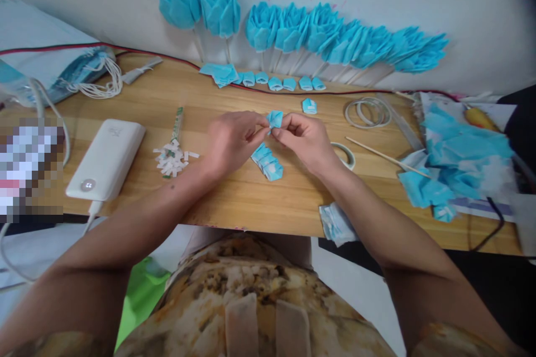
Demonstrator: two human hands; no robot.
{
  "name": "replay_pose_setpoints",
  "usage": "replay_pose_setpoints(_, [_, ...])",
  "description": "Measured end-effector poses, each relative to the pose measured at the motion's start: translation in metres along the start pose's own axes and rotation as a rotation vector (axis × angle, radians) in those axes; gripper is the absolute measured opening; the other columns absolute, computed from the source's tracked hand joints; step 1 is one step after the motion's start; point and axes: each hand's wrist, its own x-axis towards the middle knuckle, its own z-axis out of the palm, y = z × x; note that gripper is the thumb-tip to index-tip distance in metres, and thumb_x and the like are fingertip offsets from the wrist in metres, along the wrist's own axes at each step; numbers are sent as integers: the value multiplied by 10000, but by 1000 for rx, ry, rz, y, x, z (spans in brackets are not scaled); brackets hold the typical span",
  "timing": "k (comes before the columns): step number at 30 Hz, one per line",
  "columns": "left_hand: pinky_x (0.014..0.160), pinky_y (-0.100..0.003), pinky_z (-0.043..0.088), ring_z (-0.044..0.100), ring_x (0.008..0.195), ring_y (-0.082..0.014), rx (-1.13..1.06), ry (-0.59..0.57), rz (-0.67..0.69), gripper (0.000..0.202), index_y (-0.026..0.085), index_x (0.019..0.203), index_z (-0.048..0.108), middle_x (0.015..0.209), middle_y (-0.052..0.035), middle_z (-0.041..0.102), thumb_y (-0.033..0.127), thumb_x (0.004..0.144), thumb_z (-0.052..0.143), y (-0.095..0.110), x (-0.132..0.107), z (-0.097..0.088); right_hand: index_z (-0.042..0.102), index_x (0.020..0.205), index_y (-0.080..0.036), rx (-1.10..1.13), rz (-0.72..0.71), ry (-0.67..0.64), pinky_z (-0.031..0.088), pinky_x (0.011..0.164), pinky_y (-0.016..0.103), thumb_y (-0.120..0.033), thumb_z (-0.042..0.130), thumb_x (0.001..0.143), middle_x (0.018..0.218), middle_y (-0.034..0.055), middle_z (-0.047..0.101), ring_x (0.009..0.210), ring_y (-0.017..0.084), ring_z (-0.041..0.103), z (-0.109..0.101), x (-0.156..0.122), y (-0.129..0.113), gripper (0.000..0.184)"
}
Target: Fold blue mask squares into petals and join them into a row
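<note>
Between my two hands, above the middle of the desk, is a small folded light-blue petal (275,119) of thin sheet material. My left hand (239,136) pinches its left edge, and my right hand (302,136) pinches its lower right side. Just below my fingers lies a short overlapping stack of folded blue petals (268,163). One single folded petal (309,106) with a white patch rests beyond my right hand. A roll of pale tape (345,155) is partly hidden behind my right wrist.
Blue fabric flowers (320,28) on sticks lean along the wall. Small folded pieces (275,83) line the desk's back. A white power bank (106,159) and white tape bits (172,157) lie left. At right are a thin stick (377,153) and crumpled blue sheets (464,150).
</note>
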Motion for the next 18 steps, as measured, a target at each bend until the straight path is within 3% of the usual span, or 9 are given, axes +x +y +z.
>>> replay_pose_setpoints(6, [622, -320, 351, 507, 585, -149, 32, -58, -51, 180, 224, 902, 787, 588, 10, 550, 208, 878, 609, 5, 1, -2, 525, 659, -216, -126, -56, 31, 324, 578, 282, -286, 678, 797, 622, -51, 502, 595, 91, 420, 1, 0, 0, 218])
replay_pose_setpoints(10, [622, -319, 335, 495, 584, -146, 29, -94, -106, 149, 222, 825, 755, 577, 16, 521, 176, 837, 613, 11, 3, -5, 531, 663, -214, -150, -68, 26, 345, 592, 288, -295, 671, 797, 632, -48, 522, 600, 94, 441, 2, -1, 1, 209])
replay_pose_setpoints(18, [560, -262, 319, 410, 562, -98, -409, -91, -385, 74, 187, 726, 655, 605, 35, 521, 198, 796, 636, 10, 8, -4, 518, 639, -216, -40, -8, 3, 302, 561, 278, -298, 687, 779, 605, -57, 493, 577, 83, 405, 2, 0, 0, 234])
